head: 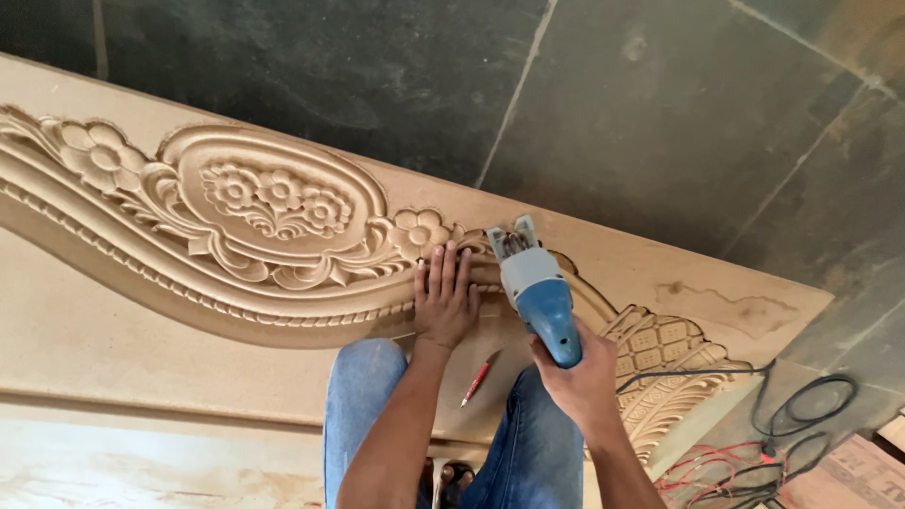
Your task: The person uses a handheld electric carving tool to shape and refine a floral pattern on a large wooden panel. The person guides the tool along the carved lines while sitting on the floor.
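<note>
A large tan board carved with flowers and scrolls lies across the dark floor. My left hand rests flat on the carving, fingers spread, just below a small carved flower. My right hand grips the blue rear handle of a grey and blue power tool. Its head sits on the carved band right beside my left fingertips. A red pencil lies on the board between my knees, which are in blue jeans.
Black and red cables trail on the floor at the lower right beside a cardboard box corner. Dark stone floor tiles stretch beyond the board's far edge. A lighter wooden sheet lies at the lower left.
</note>
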